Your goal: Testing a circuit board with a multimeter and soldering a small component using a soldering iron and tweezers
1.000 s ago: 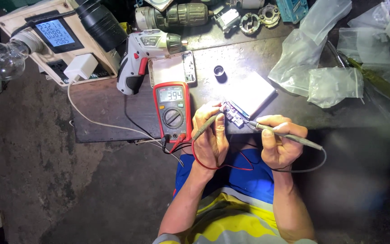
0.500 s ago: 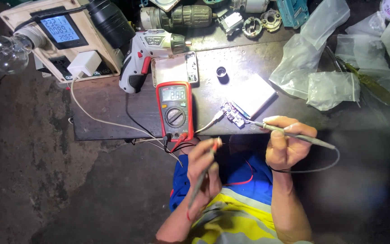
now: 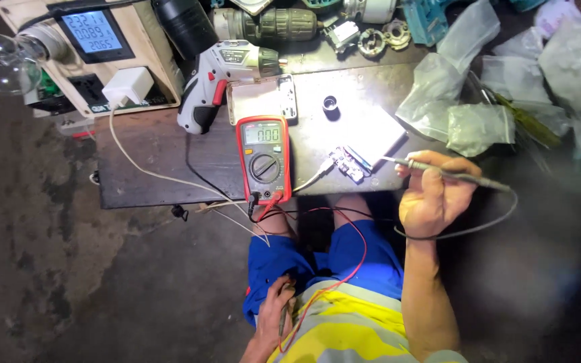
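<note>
Cluttered with tools, the dark desk (image 3: 169,168) carries a small, fragile circuit board (image 3: 348,163), best gripped by its edges, while the right hand (image 3: 432,195) keeps its fingers clamped on a thin stiff probe (image 3: 448,173) and the left hand (image 3: 278,310) clasps another probe.

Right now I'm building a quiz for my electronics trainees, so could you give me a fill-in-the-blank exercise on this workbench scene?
1. The right hand holds a slim probe with a black ____ trailing from it.
2. The red handheld multimeter lies on the dark ____.
3. The left hand rests low beside the person's blue ____.
4. The white and red cordless screwdriver lies to the ____ of the multimeter's display in the picture.

Missing words: cable; workbench; trousers; left
</note>
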